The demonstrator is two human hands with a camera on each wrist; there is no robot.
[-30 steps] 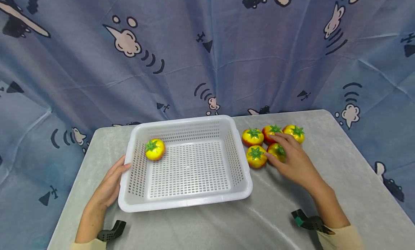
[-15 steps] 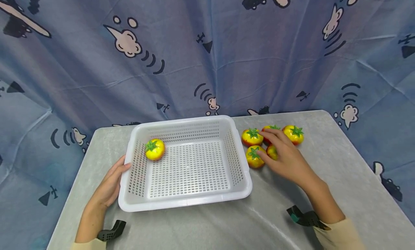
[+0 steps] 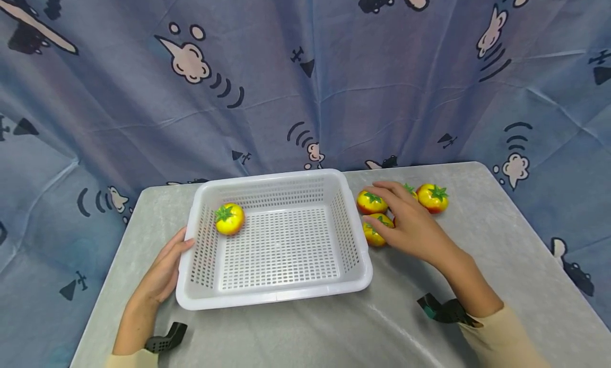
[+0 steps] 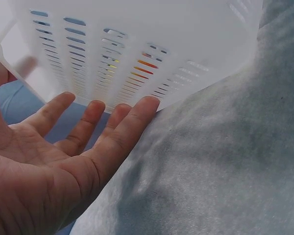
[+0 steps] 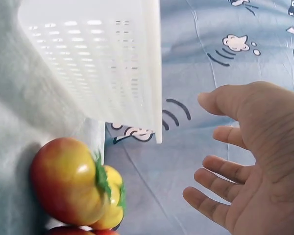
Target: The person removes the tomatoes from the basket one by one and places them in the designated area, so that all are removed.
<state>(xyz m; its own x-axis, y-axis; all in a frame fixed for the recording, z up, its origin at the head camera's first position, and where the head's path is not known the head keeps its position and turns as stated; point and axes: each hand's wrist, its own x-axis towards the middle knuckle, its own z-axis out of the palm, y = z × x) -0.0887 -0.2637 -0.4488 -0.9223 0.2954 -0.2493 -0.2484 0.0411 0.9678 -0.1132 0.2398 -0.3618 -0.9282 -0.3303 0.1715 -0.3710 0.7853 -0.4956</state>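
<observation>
A white perforated plastic basket (image 3: 277,296) stands on the table, with one yellow-red tomato (image 3: 230,219) inside at its left. My left hand (image 3: 162,272) holds the basket's left side, thumb over the rim and fingertips (image 4: 149,103) against the outer wall. Beyond the basket's right side my right hand (image 3: 412,227) hovers over a cluster of tomatoes. Its fingers are apart and relaxed, with nothing between them. A back tomato (image 3: 371,203) and a front tomato (image 3: 375,238) show partly past the fingers; others are mostly hidden beneath the hand.
Another tomato (image 3: 432,198) lies at the right of the cluster. The grey table (image 3: 305,336) ends at a blue patterned curtain (image 3: 267,81) behind. A dark band with a camera sits on each wrist, above pale sleeves (image 3: 501,336).
My right hand has moved left across the tomatoes toward the basket, uncovering the rightmost one and covering more of the left ones. The left hand and basket have stayed in place.
</observation>
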